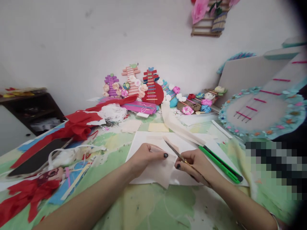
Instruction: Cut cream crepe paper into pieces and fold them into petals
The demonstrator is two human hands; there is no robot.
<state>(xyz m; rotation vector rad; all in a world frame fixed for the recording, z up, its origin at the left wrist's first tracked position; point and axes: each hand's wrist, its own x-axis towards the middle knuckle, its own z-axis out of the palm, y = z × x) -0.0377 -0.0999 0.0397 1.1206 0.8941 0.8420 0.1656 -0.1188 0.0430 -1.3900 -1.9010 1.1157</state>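
My left hand point(146, 156) pinches the edge of a pale cream piece of fabric point(159, 171) that lies on a white sheet point(141, 143) in the middle of the table. My right hand point(195, 164) is closed round small scissors point(176, 152); their blades point up and left over the fabric. The two hands sit close together, thumbs almost facing.
A green utility knife point(219, 163) lies just right of my right hand. A cream ribbon strip point(175, 126) runs back across the table. Red fabric point(76, 126) and lace point(112, 112) lie at left. Colourful craft guitars point(151, 88) line the wall; a large round piece point(261, 111) stands at right.
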